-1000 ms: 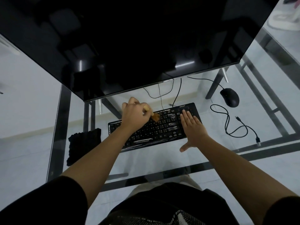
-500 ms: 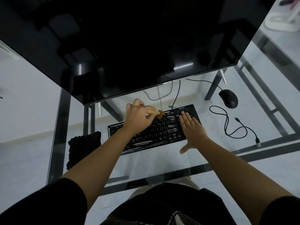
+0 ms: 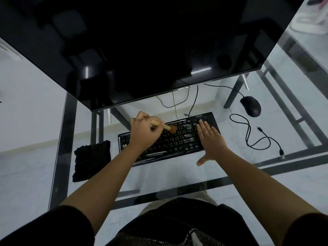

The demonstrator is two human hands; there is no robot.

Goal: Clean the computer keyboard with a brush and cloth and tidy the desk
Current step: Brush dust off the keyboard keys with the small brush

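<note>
A black keyboard lies on the glass desk below the monitor. My left hand grips a small wooden brush, whose tan bristles touch the upper keys near the keyboard's middle. My right hand lies flat with straight fingers on the keyboard's right end, thumb spread over the glass. A black cloth sits crumpled on the desk to the left of the keyboard.
A large dark monitor overhangs the back of the desk. A black mouse sits at the right rear. A loose black cable with a plug coils right of the keyboard. The desk's metal frame shows through the glass.
The brush moved along the upper key rows, first up and right, then back down a little. My right hand stayed pressed on the keyboard's right end.
</note>
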